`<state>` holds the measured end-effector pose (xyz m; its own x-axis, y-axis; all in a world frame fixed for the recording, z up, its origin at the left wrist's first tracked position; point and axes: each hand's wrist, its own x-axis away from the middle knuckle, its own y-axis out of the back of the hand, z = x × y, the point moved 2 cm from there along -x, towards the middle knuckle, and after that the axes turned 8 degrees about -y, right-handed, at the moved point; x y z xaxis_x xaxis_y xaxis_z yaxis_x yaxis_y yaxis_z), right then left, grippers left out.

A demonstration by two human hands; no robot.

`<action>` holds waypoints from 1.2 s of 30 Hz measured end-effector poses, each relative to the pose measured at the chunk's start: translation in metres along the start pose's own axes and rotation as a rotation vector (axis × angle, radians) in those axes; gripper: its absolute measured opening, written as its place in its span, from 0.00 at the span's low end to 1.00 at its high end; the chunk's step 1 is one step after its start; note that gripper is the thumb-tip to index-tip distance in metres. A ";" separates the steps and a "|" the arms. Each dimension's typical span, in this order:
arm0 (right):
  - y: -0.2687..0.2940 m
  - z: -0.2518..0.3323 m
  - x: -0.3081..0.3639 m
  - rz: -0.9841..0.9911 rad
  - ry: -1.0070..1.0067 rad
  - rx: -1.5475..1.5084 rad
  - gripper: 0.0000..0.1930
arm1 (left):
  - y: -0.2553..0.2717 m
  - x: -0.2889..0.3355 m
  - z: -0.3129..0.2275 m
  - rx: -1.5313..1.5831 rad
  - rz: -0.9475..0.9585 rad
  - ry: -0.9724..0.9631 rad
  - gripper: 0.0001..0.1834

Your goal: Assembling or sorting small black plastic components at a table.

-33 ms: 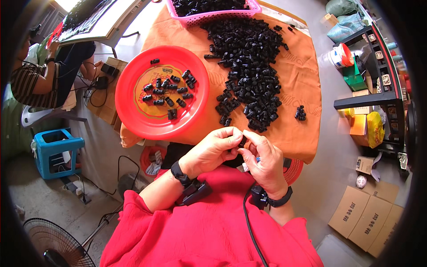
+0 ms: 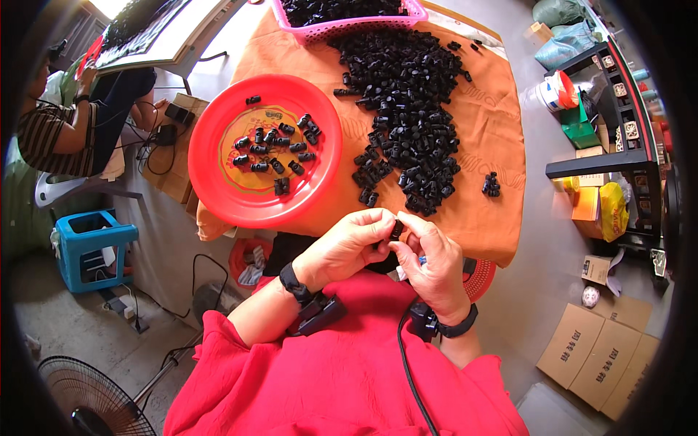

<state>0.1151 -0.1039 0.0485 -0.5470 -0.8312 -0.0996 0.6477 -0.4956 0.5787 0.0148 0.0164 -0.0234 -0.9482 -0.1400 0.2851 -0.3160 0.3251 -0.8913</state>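
My left hand and my right hand meet at the table's near edge. Pinched between their fingertips is a small black plastic piece, which looks like a cord lock. Something small and blue shows beside my right thumb; I cannot make out what it is. Beyond my hands spreads a long heap of similar black cord locks on the orange tablecloth. To the left, a red round tray holds several more cord locks, lying loose. A small cluster of them sits apart at the right.
A pink basket full of black pieces stands at the far edge. Another person sits at the far left, near a blue stool. A fan is at lower left, a black shelf and cardboard at right.
My fingers have shifted very slightly, and a bit more of the black cord lock shows between them. Everything else stays the same.
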 end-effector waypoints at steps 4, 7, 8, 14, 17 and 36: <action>-0.004 -0.003 0.002 -0.006 -0.113 -0.201 0.22 | -0.004 0.001 -0.001 0.045 0.056 0.073 0.14; -0.005 -0.005 0.002 -0.032 -0.061 -0.147 0.22 | 0.003 0.000 0.001 0.008 0.033 0.058 0.16; -0.005 -0.008 0.003 -0.022 -0.059 -0.117 0.22 | 0.004 0.000 0.001 -0.012 0.045 0.052 0.16; -0.006 -0.007 0.005 0.023 -0.123 -0.111 0.23 | 0.004 0.000 0.004 -0.009 0.017 0.032 0.16; -0.007 -0.010 0.006 0.004 -0.117 -0.118 0.23 | -0.003 0.001 0.003 0.044 -0.010 0.065 0.16; -0.008 -0.001 0.002 0.051 -0.384 -0.392 0.07 | -0.005 0.004 0.006 -0.255 0.035 -0.102 0.12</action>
<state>0.1093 -0.1021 0.0425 -0.6168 -0.7410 0.2655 0.7871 -0.5751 0.2233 0.0128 0.0090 -0.0198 -0.9546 -0.2140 0.2074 -0.2935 0.5547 -0.7786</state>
